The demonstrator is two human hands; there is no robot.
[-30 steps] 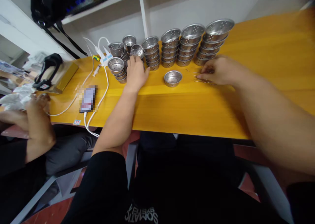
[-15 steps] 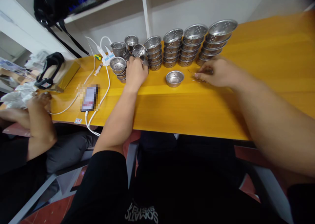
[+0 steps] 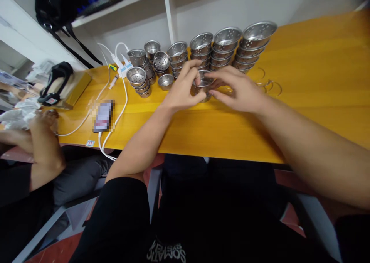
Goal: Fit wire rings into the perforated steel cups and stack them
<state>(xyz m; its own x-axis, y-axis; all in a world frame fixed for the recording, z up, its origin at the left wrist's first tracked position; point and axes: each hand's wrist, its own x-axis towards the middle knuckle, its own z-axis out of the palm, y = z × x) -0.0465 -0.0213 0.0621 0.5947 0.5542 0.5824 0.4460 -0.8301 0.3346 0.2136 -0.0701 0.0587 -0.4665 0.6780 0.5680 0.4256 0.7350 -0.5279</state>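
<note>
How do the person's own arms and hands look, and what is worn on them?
Both forearms are bare. The left hand and right hand wear no gloves, and no rings or watch are visible. A black short sleeve covers the left upper arm.

**Lighting and Image Quality**

Illumination is bright, even and diffuse. The table (image 3: 318, 54) shows broad, soft sheen along its far side. The steel cups (image 3: 225, 47) carry small highlights on their rims. Shadows under them are faint. The right hand (image 3: 239, 91) and forearm show motion blur. Wide-angle distortion bends the table edge and shelf (image 3: 121, 6). The foreground below the table is dark and underexposed.
</note>
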